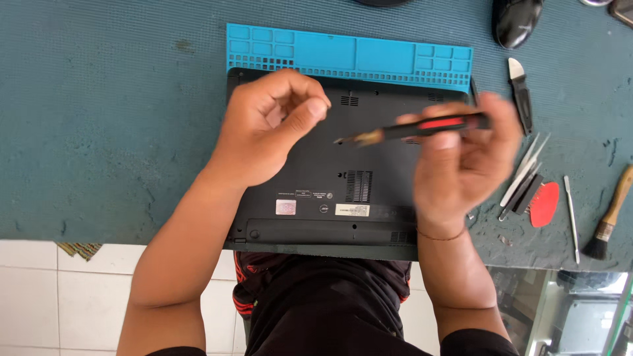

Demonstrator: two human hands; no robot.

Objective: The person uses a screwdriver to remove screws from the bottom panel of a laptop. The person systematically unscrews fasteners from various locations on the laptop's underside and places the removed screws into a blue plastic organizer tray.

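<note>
A black laptop [330, 191] lies bottom side up on a blue repair mat [349, 56] in front of me. My right hand [465, 161] holds a black and red screwdriver [422, 127] level above the laptop, its tip pointing left. My left hand [267, 125] hovers over the laptop's left half, thumb and fingers pinched together close to the screwdriver tip. Whether something small sits between those fingers is too fine to tell.
A teal felt-covered table [99, 132] carries tools at the right: a black pry tool [521, 92], tweezers [521, 178], a red pick [544, 204], a metal spudger [571, 217], a brush [610, 214]. A black mouse [516, 21] sits at the back.
</note>
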